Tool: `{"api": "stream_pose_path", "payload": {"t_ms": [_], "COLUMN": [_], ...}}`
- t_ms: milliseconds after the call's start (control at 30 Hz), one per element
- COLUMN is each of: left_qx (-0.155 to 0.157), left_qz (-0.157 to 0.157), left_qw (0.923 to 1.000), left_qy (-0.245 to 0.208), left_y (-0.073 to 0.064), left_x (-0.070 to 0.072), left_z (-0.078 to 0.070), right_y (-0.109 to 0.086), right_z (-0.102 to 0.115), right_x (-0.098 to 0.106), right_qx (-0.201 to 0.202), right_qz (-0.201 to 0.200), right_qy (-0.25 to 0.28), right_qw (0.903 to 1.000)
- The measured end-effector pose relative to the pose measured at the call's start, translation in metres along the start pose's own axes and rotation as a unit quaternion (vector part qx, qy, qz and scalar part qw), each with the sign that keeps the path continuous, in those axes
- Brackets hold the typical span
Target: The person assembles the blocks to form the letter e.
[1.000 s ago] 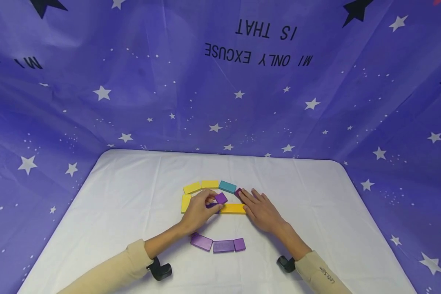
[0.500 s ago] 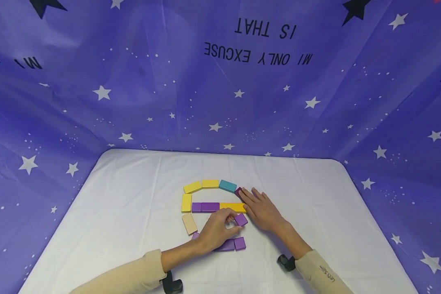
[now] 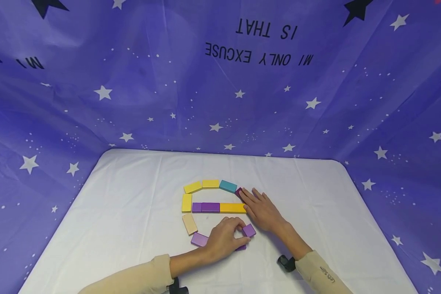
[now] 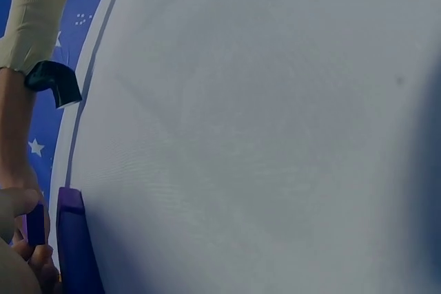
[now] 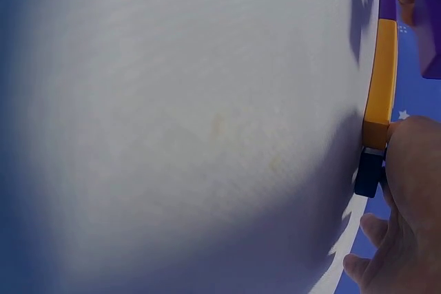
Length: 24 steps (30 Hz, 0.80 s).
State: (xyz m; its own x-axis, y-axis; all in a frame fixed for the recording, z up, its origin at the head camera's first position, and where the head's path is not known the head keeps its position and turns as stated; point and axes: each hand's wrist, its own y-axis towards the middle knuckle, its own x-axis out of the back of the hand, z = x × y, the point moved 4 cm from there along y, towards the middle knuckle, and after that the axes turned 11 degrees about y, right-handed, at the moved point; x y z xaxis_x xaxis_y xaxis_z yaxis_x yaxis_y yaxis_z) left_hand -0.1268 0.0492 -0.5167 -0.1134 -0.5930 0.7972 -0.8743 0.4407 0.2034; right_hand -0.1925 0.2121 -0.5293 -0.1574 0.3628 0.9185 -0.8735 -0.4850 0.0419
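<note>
Between thumb and fingers, my left hand (image 3: 223, 241) pinches a small purple block (image 3: 249, 230) over the lower end of a curved line of blocks. That hand hides part of the lower purple blocks. My right hand (image 3: 263, 211) lies with its fingers straight; its fingertips touch a dark maroon block (image 3: 238, 192) and the right end of an orange block (image 3: 232, 208). Purple blocks (image 3: 210, 208) continue the orange one leftward in a straight row. Around it curve a teal block (image 3: 228, 186), yellow blocks (image 3: 210, 184), a beige block (image 3: 190, 224) and a light purple block (image 3: 199, 239).
A white cloth covers the table (image 3: 132, 212). Behind it hangs a purple star-printed backdrop (image 3: 191, 102). Black wrist mounts (image 3: 286, 263) sit below both forearms.
My left hand has carried the small purple block from above the middle row down and right, to the lower end of the curve. The right hand stays where it was.
</note>
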Motion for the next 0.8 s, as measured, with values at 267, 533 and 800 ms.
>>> {"api": "stream_pose_path", "payload": {"t_ms": [267, 533, 800], "left_qx": [-0.010, -0.020, -0.038], "left_qz": [-0.015, -0.013, -0.010], "left_qw": [0.9997, 0.9990, 0.9969], "left_qy": [0.015, 0.037, 0.067], "left_y": [-0.003, -0.004, -0.006], "left_x": [-0.007, -0.010, -0.013], "left_z": [0.001, 0.002, 0.001], "right_y": [-0.001, 0.000, 0.000], "right_z": [-0.001, 0.000, -0.001], "right_x": [-0.001, 0.000, 0.000], "right_qx": [-0.001, 0.002, 0.004], "right_qz": [-0.001, -0.006, -0.008], "right_qy": [0.004, 0.004, 0.007], "right_qw": [1.0000, 1.0000, 0.9999]}}
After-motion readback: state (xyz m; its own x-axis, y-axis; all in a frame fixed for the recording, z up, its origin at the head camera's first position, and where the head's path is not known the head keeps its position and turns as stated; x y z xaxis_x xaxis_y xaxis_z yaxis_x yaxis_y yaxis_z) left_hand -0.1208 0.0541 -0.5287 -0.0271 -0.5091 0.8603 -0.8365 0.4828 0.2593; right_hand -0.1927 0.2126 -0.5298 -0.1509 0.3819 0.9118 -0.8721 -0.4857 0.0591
